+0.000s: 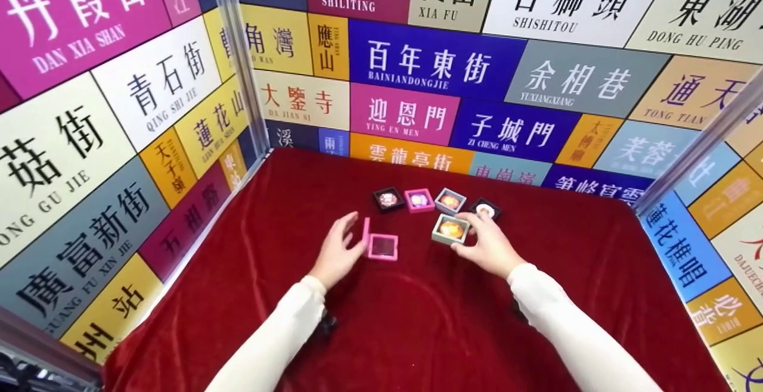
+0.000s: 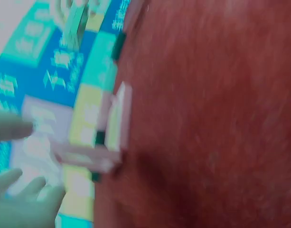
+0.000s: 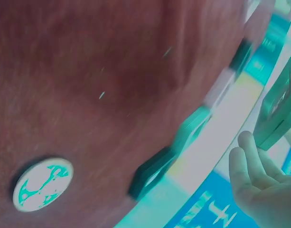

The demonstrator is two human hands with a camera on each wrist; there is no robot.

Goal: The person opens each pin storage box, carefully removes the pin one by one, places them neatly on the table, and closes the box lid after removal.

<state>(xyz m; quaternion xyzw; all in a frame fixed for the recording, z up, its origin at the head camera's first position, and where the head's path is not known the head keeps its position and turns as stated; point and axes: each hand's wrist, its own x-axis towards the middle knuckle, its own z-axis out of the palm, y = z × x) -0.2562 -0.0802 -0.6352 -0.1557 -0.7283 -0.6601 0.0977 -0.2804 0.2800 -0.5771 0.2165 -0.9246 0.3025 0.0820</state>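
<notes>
Pink box (image 2: 125, 118), left grip (image 2: 29, 204), red cloth (image 2: 211, 114)

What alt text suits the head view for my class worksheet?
A person's right hand holds a small green box over red cloth; the left hand is beside an open pink box. Four more small boxes lie beyond, before colourful walls of Chinese lettering.

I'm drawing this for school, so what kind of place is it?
Maybe a little display booth: colourful sign panels stand around a red cloth, and small square boxes sit out on it.
</notes>
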